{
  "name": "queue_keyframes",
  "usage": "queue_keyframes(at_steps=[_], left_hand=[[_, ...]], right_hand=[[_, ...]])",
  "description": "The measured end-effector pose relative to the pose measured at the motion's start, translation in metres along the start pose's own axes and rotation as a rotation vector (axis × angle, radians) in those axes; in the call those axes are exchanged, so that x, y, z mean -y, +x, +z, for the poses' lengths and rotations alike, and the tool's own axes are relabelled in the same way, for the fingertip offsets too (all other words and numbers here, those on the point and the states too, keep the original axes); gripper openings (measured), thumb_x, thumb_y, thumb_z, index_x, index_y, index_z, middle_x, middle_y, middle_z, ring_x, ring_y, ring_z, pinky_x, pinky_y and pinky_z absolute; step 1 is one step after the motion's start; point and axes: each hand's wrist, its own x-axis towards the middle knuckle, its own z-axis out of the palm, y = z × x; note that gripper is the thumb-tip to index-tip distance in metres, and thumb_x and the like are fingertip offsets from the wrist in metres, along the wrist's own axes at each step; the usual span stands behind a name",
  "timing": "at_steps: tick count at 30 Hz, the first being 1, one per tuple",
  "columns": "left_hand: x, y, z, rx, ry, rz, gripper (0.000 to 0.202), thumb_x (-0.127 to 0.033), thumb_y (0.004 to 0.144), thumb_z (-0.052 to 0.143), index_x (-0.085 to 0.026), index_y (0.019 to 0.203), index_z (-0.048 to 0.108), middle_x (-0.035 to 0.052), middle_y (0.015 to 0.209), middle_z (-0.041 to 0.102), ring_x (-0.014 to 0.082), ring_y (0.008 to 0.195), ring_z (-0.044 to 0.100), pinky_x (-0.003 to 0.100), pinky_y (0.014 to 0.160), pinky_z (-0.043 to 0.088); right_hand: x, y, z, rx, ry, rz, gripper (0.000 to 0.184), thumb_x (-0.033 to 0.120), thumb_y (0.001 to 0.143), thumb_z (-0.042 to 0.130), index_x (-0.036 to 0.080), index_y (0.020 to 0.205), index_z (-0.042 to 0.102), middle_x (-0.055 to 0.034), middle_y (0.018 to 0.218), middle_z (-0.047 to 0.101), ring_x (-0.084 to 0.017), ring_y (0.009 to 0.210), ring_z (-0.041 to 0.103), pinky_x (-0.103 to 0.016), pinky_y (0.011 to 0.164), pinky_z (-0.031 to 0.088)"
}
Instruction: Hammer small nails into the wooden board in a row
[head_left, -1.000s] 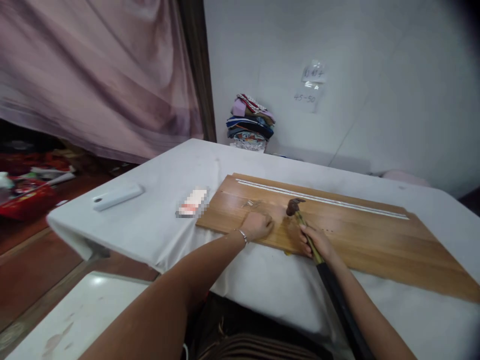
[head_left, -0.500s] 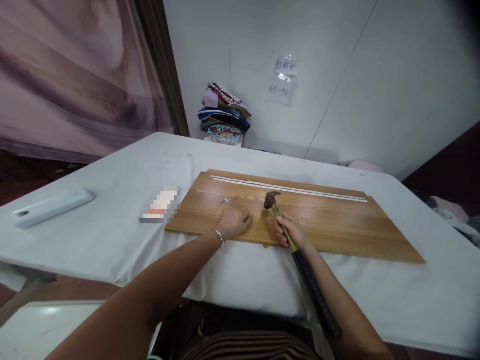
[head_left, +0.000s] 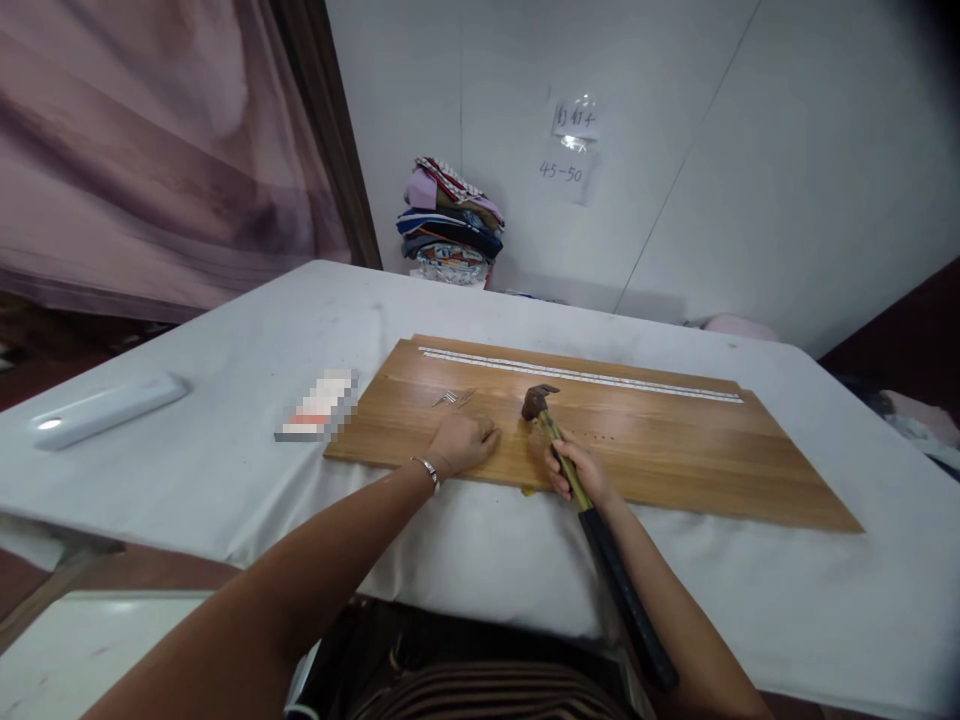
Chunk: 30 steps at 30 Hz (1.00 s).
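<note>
My left hand, with a silver band at the wrist, rests closed on the wooden board. Its fingers are curled together, and what they hold, if anything, is hidden. Just beyond it lies a small pile of loose nails. My right hand is wrapped round the upper handle of a claw hammer. The brown metal head is low over the board, right of my left hand; whether it touches the wood I cannot tell. A short row of dark dots marks the board to the right of the hammer.
Two white measuring strips run along the board's far side. Left of the board, a blurred-out box and a white oblong object lie on the white-covered table. Folded cloths are stacked by the wall.
The view has shifted slightly. Both hands keep nearly the same places over the board, and the hammer stays in my right hand with its head still low.
</note>
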Motion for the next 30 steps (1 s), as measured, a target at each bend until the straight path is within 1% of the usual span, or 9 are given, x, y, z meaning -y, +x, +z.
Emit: queue_keyframes(at_steps=[7,11,13,15,17,20,22,25,30], left_hand=[[0.009,0.001,0.015,-0.087,-0.026,0.052,0.040,-0.036,0.099,0.047,-0.018,0.071,0.069,0.0105,0.084,0.077,0.0213,0.076,0.066,0.034,0.074,0.047],[0.008,-0.005,0.007,-0.194,-0.124,0.023,0.034,-0.035,0.095,0.054,-0.020,0.067,0.063,0.0072,0.079,0.073,0.0192,0.073,0.064,0.032,0.073,0.048],[0.009,-0.009,-0.004,-0.290,-0.203,-0.062,0.030,-0.033,0.094,0.058,-0.020,0.067,0.062,0.0053,0.078,0.072,0.0180,0.074,0.064,0.030,0.074,0.048],[0.014,-0.014,-0.017,-0.378,-0.273,-0.206,0.025,-0.030,0.093,0.058,-0.021,0.072,0.064,0.0037,0.081,0.072,0.0173,0.076,0.064,0.028,0.075,0.050],[0.025,-0.018,-0.029,-0.418,-0.305,-0.368,0.020,-0.029,0.093,0.056,-0.021,0.081,0.069,0.0034,0.087,0.075,0.0177,0.080,0.066,0.028,0.077,0.051],[0.046,-0.024,-0.040,-0.392,-0.281,-0.568,0.021,-0.028,0.093,0.055,-0.020,0.099,0.074,0.0067,0.103,0.078,0.0208,0.093,0.070,0.030,0.082,0.052],[0.058,-0.027,-0.042,-0.322,-0.247,-0.627,0.024,-0.028,0.093,0.055,-0.019,0.103,0.076,0.0083,0.111,0.079,0.0224,0.100,0.070,0.031,0.086,0.052],[0.065,-0.028,-0.040,-0.254,-0.203,-0.610,0.026,-0.030,0.095,0.055,-0.020,0.103,0.078,0.0083,0.117,0.078,0.0232,0.107,0.069,0.031,0.090,0.052],[0.058,-0.023,-0.038,-0.218,-0.138,-0.543,0.030,-0.030,0.098,0.054,-0.020,0.107,0.081,0.0088,0.121,0.077,0.0223,0.111,0.068,0.030,0.094,0.052]], right_hand=[[-0.007,-0.003,-0.002,0.012,0.028,-0.043,0.047,0.050,0.084,0.073,0.024,0.118,0.054,0.0100,0.063,0.058,-0.007,0.031,0.041,-0.019,0.028,0.032],[-0.008,-0.004,-0.002,0.023,0.050,-0.031,0.049,0.051,0.083,0.075,0.024,0.118,0.054,0.0102,0.063,0.058,-0.007,0.031,0.041,-0.018,0.028,0.033],[-0.007,-0.005,-0.001,0.034,0.069,-0.033,0.051,0.052,0.083,0.076,0.024,0.120,0.054,0.0109,0.062,0.057,-0.007,0.031,0.040,-0.018,0.028,0.033],[-0.005,-0.006,0.000,0.043,0.091,-0.046,0.051,0.052,0.083,0.076,0.024,0.120,0.054,0.0112,0.061,0.056,-0.006,0.031,0.039,-0.018,0.028,0.032],[-0.004,-0.007,0.001,0.053,0.104,-0.053,0.051,0.051,0.083,0.075,0.024,0.121,0.054,0.0110,0.062,0.056,-0.006,0.031,0.040,-0.018,0.028,0.033],[-0.003,-0.007,0.003,0.051,0.098,-0.041,0.051,0.051,0.083,0.076,0.024,0.119,0.053,0.0108,0.062,0.057,-0.006,0.031,0.040,-0.018,0.028,0.033],[-0.004,-0.007,0.004,0.038,0.081,-0.030,0.052,0.053,0.081,0.077,0.024,0.116,0.054,0.0106,0.062,0.057,-0.006,0.031,0.040,-0.018,0.028,0.033],[-0.004,-0.007,0.005,0.037,0.063,-0.025,0.053,0.056,0.079,0.078,0.025,0.113,0.053,0.0108,0.061,0.056,-0.006,0.031,0.039,-0.018,0.027,0.033],[-0.001,-0.008,0.007,0.041,0.056,-0.019,0.055,0.056,0.077,0.079,0.025,0.113,0.052,0.0112,0.060,0.055,-0.007,0.031,0.040,-0.019,0.027,0.032]])
